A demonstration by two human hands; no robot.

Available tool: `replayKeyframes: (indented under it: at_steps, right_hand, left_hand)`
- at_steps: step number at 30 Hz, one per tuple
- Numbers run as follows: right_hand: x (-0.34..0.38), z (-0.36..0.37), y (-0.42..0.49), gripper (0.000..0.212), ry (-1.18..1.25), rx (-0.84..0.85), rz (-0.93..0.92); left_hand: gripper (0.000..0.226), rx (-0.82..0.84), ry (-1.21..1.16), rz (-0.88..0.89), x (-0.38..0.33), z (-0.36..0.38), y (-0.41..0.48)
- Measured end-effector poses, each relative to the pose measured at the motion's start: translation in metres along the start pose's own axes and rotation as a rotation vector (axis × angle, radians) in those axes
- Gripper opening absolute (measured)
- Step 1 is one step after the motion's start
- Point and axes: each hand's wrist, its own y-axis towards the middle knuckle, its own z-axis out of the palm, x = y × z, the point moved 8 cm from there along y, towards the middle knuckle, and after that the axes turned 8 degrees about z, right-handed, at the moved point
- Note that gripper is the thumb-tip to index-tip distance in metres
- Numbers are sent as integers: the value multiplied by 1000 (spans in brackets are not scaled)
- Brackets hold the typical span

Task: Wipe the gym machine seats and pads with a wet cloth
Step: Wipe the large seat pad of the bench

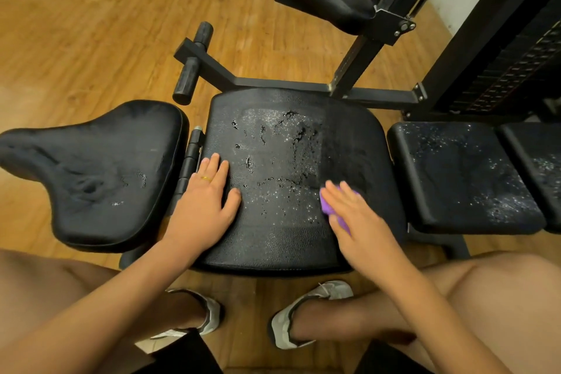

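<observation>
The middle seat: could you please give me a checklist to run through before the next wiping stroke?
1. The purple cloth lies flat under the right hand on the middle seat: ok.
2. The left hand is clear of the stroke's path: not ok, it rests on the seat's left part.
3. Seat centre wiped: not ok, droplets cover it.
4. Seat's right strip wiped: ok, it looks evenly dark.
5. Cloth wet enough: cannot tell.

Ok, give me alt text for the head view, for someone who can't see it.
A person's right hand presses a purple cloth flat on a black gym seat speckled with water drops, while the left hand rests flat on its left side. A saddle-shaped pad lies left of it, a square pad right.
</observation>
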Motion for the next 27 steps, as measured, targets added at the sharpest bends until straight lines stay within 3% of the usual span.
replayKeyframes:
  at_steps: [5,15,19,24,27]
  right_hand:
    - [0,10,-38,49,33,12,-18]
    - [-23,-27,157,48,-96,-72,180]
    - [-19,-21,118,49,-69,-86,153]
    - [-7,-7,27,50,-57,-51,38]
    - [-7,-3,33,51,-88,-38,38]
  left_hand:
    - [75,-3,2,-4,6,2,0]
    - [63,14,-2,-2,0,2,-1]
    - [76,18,-8,-7,1,3,-4]
    - [76,-12,0,-1,8,5,-2]
    - [81,-7,4,-2,11,6,1]
